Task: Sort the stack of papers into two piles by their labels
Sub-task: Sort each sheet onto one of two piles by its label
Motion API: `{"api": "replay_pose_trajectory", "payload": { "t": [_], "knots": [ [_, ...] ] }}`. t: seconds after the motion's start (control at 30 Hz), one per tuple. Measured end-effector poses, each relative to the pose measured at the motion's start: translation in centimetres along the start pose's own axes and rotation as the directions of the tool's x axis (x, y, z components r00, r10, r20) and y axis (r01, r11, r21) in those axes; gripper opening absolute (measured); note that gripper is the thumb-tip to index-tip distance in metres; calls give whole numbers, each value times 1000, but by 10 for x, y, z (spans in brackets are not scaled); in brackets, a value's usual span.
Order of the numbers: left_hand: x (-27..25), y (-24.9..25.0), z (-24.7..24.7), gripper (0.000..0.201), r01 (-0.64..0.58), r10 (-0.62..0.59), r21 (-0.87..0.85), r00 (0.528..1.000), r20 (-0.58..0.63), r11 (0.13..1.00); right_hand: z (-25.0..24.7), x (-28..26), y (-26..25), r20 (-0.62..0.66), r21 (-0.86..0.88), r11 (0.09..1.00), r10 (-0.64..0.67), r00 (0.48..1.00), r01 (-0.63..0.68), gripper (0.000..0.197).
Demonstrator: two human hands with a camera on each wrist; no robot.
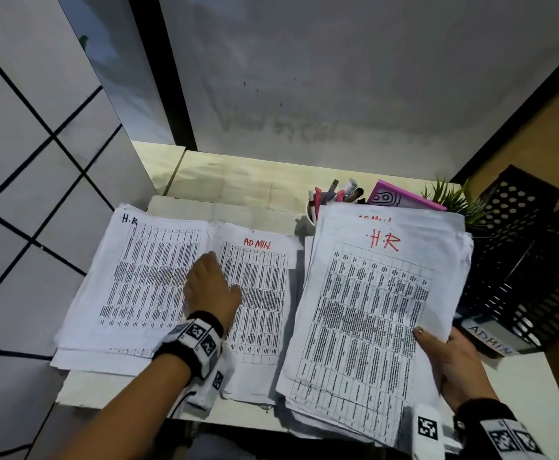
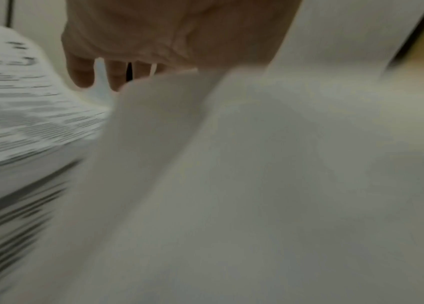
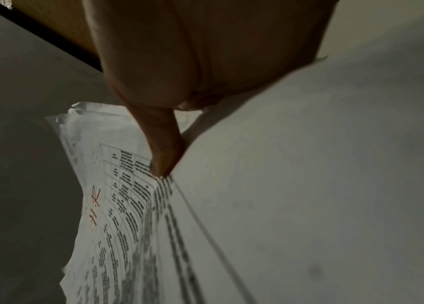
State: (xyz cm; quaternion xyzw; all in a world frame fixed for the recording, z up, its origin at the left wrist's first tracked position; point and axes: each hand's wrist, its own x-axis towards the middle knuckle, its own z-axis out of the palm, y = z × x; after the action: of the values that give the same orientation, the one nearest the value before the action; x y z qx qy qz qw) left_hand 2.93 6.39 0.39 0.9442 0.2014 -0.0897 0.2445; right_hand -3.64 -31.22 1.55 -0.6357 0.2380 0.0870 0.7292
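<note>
The left hand (image 1: pixel 212 287) is laid over the seam between the HR pile (image 1: pixel 138 277) and the ADMIN pile (image 1: pixel 264 293), its finger posture unreadable; the unsorted stack (image 1: pixel 364 320), topped by an HR sheet, is gripped at its right edge by the right hand (image 1: pixel 450 363), thumb on top; a pen cup (image 1: pixel 313 212) is seen behind.

HR pile (image 1: pixel 145 283) lies left, ADMIN pile (image 1: pixel 264 293) middle, stack (image 1: pixel 364 327) right.

Left hand (image 1: pixel 212 287) palm-down, fingers relaxed; right hand (image 1: pixel 450 360) pinching, thumb on top.
</note>
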Motion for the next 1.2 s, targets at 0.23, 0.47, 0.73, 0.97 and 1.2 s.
{"api": "replay_pose_trajectory", "payload": {
  "t": [0.23, 0.47, 0.73, 0.97, 1.2],
  "knots": [
    [-34, 60, -19, 31, -207, 231, -585, 972, -36, 784, 24, 2, -3, 73, 31, 999, 14, 997, -16, 47],
    [-39, 70, -14, 33, -62, 88, -694, 996, 2, 717, 38, 0, -6, 109, 37, 999, -10, 994, 6, 83],
    [-39, 65, -14, 20, -79, 110, -744, 994, -8, 664, 43, -4, -3, 104, 32, 999, 10, 995, -13, 94],
    [-62, 54, -3, 34, -555, 397, -603, 832, -388, 572, 46, -3, -7, 60, 61, 998, 19, 998, -23, 25],
    [-107, 53, 2, 21, -356, 563, -838, 824, -72, 414, 45, -5, -8, 45, 80, 996, 21, 999, -24, 25]
  ]
}}
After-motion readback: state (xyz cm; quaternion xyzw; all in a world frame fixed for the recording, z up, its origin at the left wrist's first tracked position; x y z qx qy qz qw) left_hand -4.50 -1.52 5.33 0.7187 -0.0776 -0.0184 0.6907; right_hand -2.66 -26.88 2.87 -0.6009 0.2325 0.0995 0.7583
